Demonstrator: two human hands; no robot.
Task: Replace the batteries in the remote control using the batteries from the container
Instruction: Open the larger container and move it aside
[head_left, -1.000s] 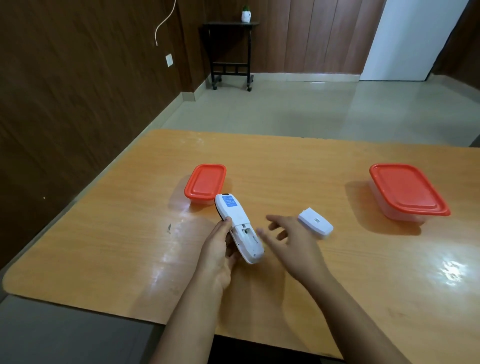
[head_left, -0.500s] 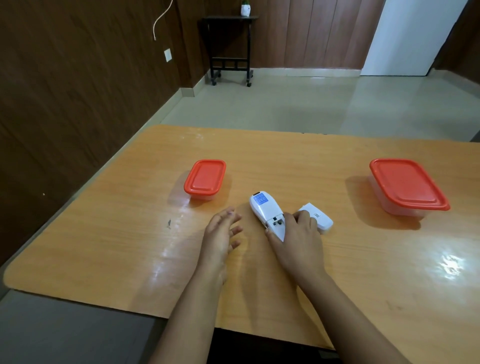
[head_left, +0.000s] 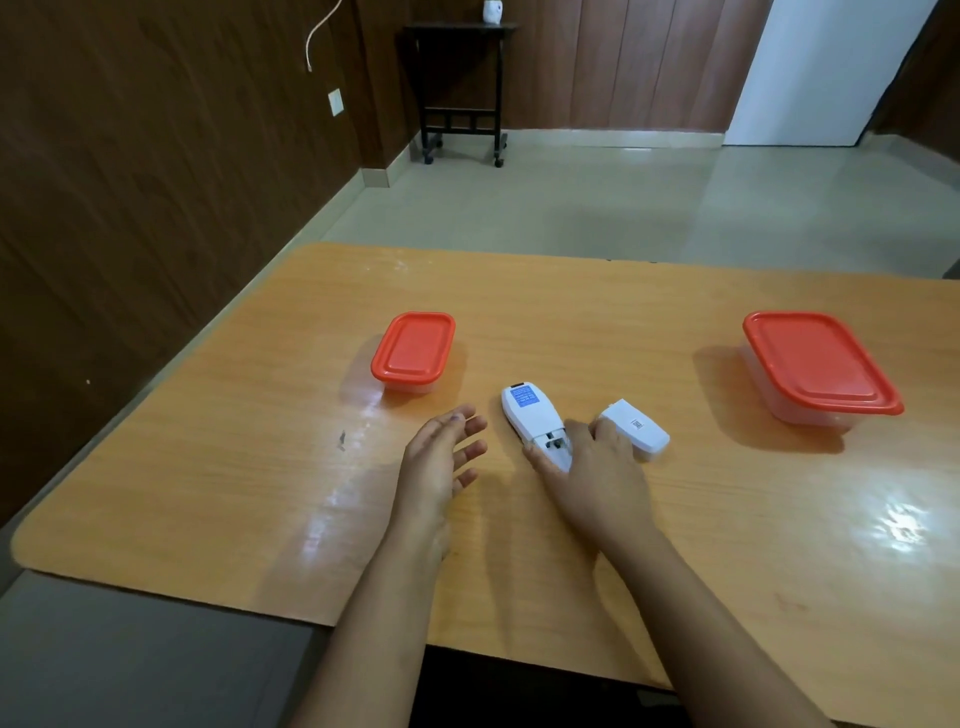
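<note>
A white remote control (head_left: 530, 415) lies face down on the wooden table (head_left: 571, 322), its battery compartment uncovered. My right hand (head_left: 597, 478) rests on its near end, fingers wrapped around it. The white battery cover (head_left: 636, 427) lies just right of that hand. My left hand (head_left: 441, 457) hovers to the left of the remote with fingers spread, holding nothing. A small clear container with a red lid (head_left: 414, 351) stands behind my left hand. A larger clear container with a red lid (head_left: 818, 369) stands at the right. Both lids are on, and no batteries are visible.
The table's left edge and near edge are close to my arms. Beyond the table is a tiled floor with a dark side table (head_left: 460, 88) against the wooden wall. A small dark mark (head_left: 342, 439) sits on the tabletop at the left.
The remote passed from my left hand to my right and moved rightward onto the table beside the battery cover. My left hand let go and opened.
</note>
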